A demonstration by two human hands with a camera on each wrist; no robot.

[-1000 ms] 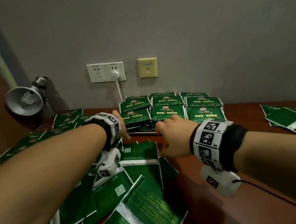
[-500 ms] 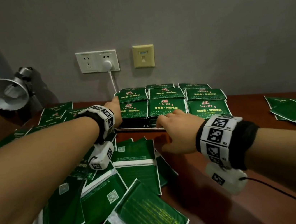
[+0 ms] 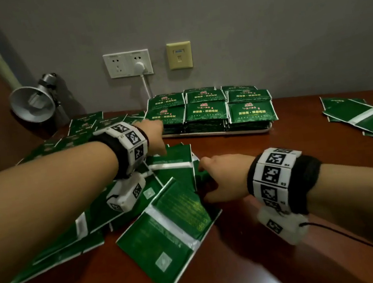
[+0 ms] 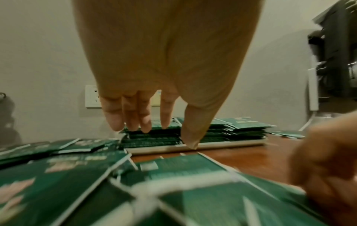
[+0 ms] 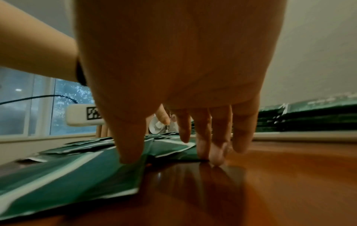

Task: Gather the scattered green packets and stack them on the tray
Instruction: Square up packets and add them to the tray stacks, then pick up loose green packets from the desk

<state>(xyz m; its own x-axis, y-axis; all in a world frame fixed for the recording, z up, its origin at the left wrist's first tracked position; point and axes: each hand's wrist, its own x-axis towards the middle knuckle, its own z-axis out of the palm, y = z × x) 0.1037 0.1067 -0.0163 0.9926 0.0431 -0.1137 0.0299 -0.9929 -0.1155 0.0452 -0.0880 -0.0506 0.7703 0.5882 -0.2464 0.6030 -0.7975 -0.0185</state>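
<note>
Both hands have drawn back from the tray (image 3: 215,133) toward scattered packets (image 3: 176,164).

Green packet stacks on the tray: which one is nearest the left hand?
The front-left stack: the left hand reaches its corner, while the other stacks lie farther right or behind.

Between the right hand (image 3: 223,179) and the tray (image 3: 245,131) ahead of it lies a bare strip of worktop (image 3: 277,150), open for a hand to pass. Stacked packets (image 3: 207,112) fill the tray and rise just ahead of the left hand (image 3: 154,136). Loose packets (image 3: 169,234) cover the worktop under and behind the left hand. More packets (image 3: 364,115) lie well right of the right hand. A lamp (image 3: 34,106) stands left of the left hand, against the wall.
</note>
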